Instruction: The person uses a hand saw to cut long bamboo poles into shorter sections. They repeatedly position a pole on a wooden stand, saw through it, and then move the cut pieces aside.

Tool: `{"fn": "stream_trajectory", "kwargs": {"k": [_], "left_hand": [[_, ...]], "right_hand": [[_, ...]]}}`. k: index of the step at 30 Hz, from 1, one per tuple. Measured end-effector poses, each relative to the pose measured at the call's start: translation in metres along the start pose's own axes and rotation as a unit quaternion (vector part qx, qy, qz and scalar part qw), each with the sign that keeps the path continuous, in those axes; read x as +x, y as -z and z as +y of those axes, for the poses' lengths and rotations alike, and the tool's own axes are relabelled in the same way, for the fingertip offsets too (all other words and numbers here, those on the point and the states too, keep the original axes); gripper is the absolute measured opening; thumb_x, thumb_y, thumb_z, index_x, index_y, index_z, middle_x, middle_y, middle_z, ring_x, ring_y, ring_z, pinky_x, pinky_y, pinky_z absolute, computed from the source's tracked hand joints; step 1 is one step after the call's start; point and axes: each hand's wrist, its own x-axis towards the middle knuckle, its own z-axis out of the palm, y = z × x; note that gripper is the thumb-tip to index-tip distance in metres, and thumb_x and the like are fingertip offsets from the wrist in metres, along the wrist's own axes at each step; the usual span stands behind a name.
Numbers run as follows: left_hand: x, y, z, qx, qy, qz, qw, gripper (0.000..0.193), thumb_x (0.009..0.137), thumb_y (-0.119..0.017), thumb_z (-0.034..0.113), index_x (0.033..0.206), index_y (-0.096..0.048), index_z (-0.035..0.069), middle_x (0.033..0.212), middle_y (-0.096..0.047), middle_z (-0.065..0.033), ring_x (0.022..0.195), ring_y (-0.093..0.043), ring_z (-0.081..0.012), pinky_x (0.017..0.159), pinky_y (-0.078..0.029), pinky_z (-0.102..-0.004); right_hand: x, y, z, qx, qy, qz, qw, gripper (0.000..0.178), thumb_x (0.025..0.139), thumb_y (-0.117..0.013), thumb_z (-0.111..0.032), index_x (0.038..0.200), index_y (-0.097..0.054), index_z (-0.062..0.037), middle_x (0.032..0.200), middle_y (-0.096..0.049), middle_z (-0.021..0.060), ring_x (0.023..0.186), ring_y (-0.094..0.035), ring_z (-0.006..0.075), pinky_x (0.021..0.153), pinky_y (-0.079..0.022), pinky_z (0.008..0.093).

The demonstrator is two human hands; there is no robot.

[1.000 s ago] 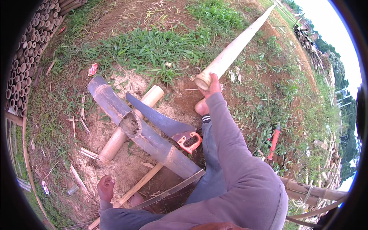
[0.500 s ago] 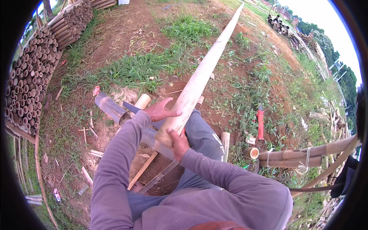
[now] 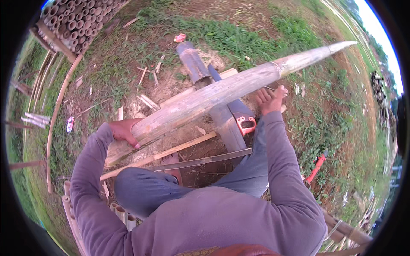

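Note:
A long pale bamboo pole (image 3: 205, 101) lies slantwise in front of me, its near end at the left and its thin far end at the upper right. My left hand (image 3: 126, 132) is wrapped round the pole close to its thick near end, thumb on top. Beside the pole's lower edge, further right, is my right hand (image 3: 270, 100), with its fingers apart; whether it bears any weight cannot be seen. Under the pole runs a darker, thick bamboo piece (image 3: 225, 123). A handsaw (image 3: 246, 124) with an orange-red handle and blue blade lies against it, partly covered by the pole.
A light split strip (image 3: 171, 149) and a narrow dark strip (image 3: 200, 161) lie before my knees. An orange-red tool (image 3: 316, 170) lies in the grass at right. Stacked bamboo (image 3: 77, 21) stands at upper left; cut bamboo pieces (image 3: 121, 213) are by my left knee.
The pole has swung from pointing away to lying across me, its near end now to the left. My left hand has moved left to that end; my right hand has shifted right and away from it.

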Motion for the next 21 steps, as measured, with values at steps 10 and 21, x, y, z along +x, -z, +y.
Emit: {"fn": "stream_trajectory", "kwargs": {"k": [10, 21], "left_hand": [[-0.161, -0.095, -0.185, 0.153, 0.166, 0.737, 0.637, 0.100, 0.073, -0.096, 0.033, 0.156, -0.048, 0.006, 0.130, -0.068, -0.0148, 0.127, -0.064, -0.0327, 0.102, -0.051, -0.0446], [0.000, -0.107, -0.221, -0.685, -0.318, 0.591, 0.283, 0.082, 0.094, -0.074, 0.061, 0.148, -0.052, 0.004, 0.140, -0.064, -0.0182, 0.131, -0.060, -0.0384, 0.113, -0.047, -0.0589]], "right_hand": [[-0.035, -0.098, 0.136, -0.049, -0.080, -0.020, 0.995, 0.095, 0.088, -0.074, -0.066, 0.161, -0.043, -0.0144, 0.158, -0.050, 0.0177, 0.144, -0.052, 0.0420, 0.120, -0.041, 0.0681], [-0.222, -0.154, 0.240, -0.066, -0.458, -0.306, 0.832, 0.096, 0.096, -0.075, -0.061, 0.163, -0.032, -0.0069, 0.166, -0.038, 0.0231, 0.153, -0.040, 0.0383, 0.126, -0.033, 0.0601]]}}
